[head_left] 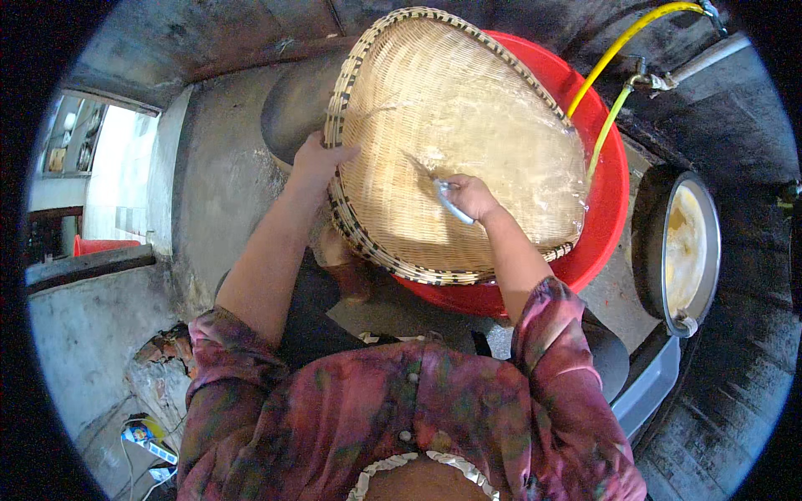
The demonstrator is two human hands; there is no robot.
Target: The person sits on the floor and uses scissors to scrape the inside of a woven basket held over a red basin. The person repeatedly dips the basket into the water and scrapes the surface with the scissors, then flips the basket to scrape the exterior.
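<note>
A large woven bamboo winnowing basket point(393, 108) with a black-and-tan bound rim leans tilted over a red plastic basin point(614, 184). The weave looks wet and shiny, most of all on its right half. My left hand point(316, 163) grips the basket's left rim, thumb on the inside and fingers hidden behind. Over the middle of the weave, my right hand point(472, 199) is closed round a tool with a pale blue handle point(455, 206). A thin dark end points up and left from it, looking like scissors, but blur hides the exact kind.
At the upper right, a yellow hose point(622, 46) and a yellow-green hose point(614, 121) run from wall taps to the basin. A metal pan of cloudy liquid point(687, 242) stands at the right, above a grey tub point(656, 380). A power strip point(159, 451) lies lower left.
</note>
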